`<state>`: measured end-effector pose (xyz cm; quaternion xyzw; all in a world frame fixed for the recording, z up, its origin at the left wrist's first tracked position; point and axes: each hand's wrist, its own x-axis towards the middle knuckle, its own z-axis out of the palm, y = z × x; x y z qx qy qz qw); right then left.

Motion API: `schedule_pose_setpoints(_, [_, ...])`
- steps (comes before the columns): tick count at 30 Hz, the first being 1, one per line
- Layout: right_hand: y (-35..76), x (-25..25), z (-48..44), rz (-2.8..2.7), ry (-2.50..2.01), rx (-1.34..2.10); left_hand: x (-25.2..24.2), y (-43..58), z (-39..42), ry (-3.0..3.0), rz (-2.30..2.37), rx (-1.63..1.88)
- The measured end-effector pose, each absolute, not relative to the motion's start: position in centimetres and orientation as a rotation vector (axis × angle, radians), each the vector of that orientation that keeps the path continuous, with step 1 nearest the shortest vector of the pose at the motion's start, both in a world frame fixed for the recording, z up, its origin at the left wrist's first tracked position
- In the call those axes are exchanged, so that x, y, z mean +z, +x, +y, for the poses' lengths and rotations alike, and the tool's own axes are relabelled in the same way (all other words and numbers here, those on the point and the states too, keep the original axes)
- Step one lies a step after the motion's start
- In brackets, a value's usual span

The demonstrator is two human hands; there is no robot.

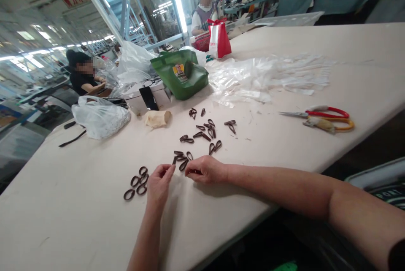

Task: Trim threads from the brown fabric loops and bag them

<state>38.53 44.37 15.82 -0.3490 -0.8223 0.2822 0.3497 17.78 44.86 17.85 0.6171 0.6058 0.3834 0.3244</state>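
My left hand (160, 181) is closed in a pinch on a short dark brown leather-like strip (174, 160). Just to its right, my right hand (204, 169) has its fingers curled together near the tabletop; whatever they may hold is hidden. Beyond the fingertips lie pinched, teardrop-shaped dark loops (183, 164), with several more folded loops (210, 128) scattered farther back. Round dark rings (135, 181) form a small group to the left of my left hand.
Scissors with red and yellow handles (329, 120) lie at the right. Across the back are a green bag (183, 74), a red and white bag (219, 39), clear plastic sheets (253, 79), a phone (148, 98) and a white plastic bag (100, 118). Two people sit beyond the table (79, 203).
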Motion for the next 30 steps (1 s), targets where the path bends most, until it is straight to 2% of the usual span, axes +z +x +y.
schedule_pose_setpoints(8, [38.3,16.6,45.1,-1.626,-1.014,1.024,18.1,19.8,43.5,1.008,1.328,1.299])
schedule_pose_setpoints(11, [38.1,16.7,45.2,-1.522,-0.945,1.092,18.3,19.8,43.1,1.023,1.308,1.313])
schedule_pose_setpoints(18, [38.1,16.3,45.1,-1.631,-0.774,0.907,18.3,20.8,42.1,1.420,1.378,1.060])
schedule_pose_setpoints(25, [38.7,16.7,45.2,-1.816,-0.957,0.762,18.0,21.2,41.5,1.374,1.271,0.934])
schedule_pose_setpoints(27, [38.8,16.7,45.2,-1.783,-0.988,0.869,18.2,20.7,41.6,1.399,1.263,0.927])
schedule_pose_setpoints(30, [39.0,16.9,45.0,-1.638,-0.867,1.232,18.5,19.5,42.2,1.403,1.341,0.972])
